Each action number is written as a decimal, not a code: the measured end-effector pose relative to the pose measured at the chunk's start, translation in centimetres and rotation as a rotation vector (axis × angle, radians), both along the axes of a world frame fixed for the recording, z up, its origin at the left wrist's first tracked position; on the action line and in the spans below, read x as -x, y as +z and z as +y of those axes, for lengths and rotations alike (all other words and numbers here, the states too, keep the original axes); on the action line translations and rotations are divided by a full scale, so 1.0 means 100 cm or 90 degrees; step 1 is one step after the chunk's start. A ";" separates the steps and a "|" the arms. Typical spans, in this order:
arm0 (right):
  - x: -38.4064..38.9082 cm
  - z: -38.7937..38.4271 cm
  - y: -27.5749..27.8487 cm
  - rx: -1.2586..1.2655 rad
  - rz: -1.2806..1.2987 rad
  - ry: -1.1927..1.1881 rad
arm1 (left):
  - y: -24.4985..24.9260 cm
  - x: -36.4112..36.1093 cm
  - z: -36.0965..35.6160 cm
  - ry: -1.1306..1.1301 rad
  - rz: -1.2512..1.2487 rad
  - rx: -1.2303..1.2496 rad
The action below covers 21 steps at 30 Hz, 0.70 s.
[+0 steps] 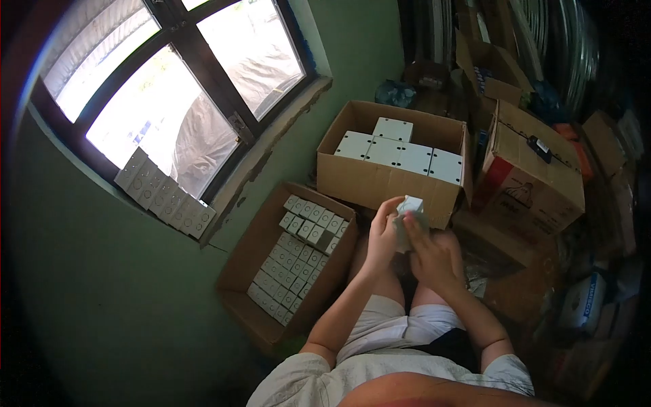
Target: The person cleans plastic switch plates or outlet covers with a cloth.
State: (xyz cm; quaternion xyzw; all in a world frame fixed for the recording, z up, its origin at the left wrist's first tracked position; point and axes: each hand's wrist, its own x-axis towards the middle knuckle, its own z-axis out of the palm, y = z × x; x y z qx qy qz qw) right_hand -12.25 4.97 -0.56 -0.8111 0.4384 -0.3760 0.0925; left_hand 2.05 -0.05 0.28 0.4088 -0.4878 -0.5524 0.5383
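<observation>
A small white box (411, 204) is held up between my two hands, above my lap and in front of the larger carton. My left hand (384, 239) is closed around its left side. My right hand (432, 258) presses its fingers against the near right side, slightly smeared by motion. The lower part of the box looks greyish and is partly hidden by my fingers. To the left, an open cardboard box (234, 293) holds rows of small white boxes (285, 270) with round marks. Ahead, a cardboard carton (386, 182) contains several larger white boxes (415, 157) with dark dots.
More white pieces with round marks (165, 195) stand in a row on the sill by the window (152, 108). A closed carton (532, 180) stands at the right with a small black object (540, 148) on top. Another open carton (495, 81) and clutter lie behind.
</observation>
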 end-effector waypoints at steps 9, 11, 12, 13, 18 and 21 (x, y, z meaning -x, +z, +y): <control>-0.013 0.009 -0.012 -0.019 -0.021 0.008 | 0.003 0.000 -0.001 0.041 0.091 0.008; -0.006 0.008 -0.010 -0.068 0.072 -0.018 | 0.009 0.003 0.002 0.006 0.089 -0.018; -0.001 0.003 -0.014 -0.067 0.070 -0.018 | 0.012 0.006 0.007 0.002 0.062 -0.021; 0.002 -0.004 -0.018 -0.021 0.013 -0.044 | 0.017 0.009 0.012 0.020 0.044 0.010; 0.012 -0.027 -0.007 0.034 -0.053 -0.057 | 0.015 0.010 0.021 0.046 0.032 0.029; 0.010 -0.026 0.016 -0.176 -0.057 -0.107 | 0.022 0.004 0.026 0.048 0.006 0.005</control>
